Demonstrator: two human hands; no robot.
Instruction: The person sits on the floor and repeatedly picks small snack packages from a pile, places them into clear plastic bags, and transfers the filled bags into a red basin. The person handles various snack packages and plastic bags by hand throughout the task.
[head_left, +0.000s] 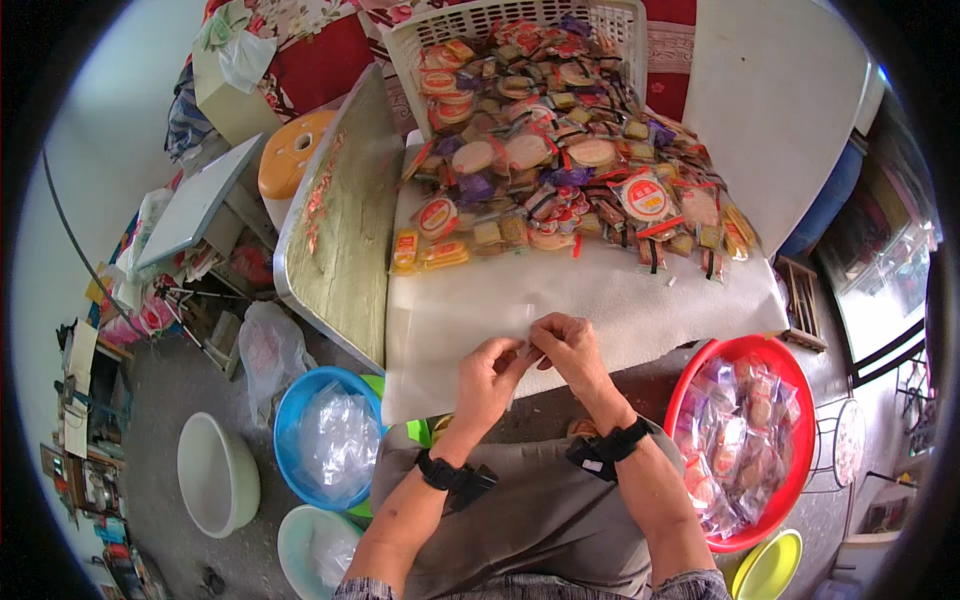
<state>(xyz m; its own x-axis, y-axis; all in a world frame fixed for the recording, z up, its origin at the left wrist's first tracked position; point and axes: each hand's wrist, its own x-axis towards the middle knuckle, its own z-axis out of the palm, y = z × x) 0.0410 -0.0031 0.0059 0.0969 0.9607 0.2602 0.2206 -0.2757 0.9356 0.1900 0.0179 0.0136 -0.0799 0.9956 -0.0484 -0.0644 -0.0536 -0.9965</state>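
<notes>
My left hand (486, 390) and my right hand (574, 356) meet over the front of the white-covered table (637, 300). Between their fingertips they pinch the edge of a clear plastic bag (450, 337), which spreads flat to the left and is hard to make out against the white surface. Beyond my hands lies a large heap of individually wrapped snacks (525, 150). Round pale wafers, small square cakes and purple-wrapped pieces show among them. A round wafer pack with a red-and-white label (645, 198) lies on top of the heap's right side.
A white plastic basket (405, 56) lies tipped behind the heap. To my right stands a red basin (799, 450) of filled bags. A blue basin (289, 442) of clear bags and a pale basin (296, 555) are on my left. A wooden board (345, 225) borders the table's left side.
</notes>
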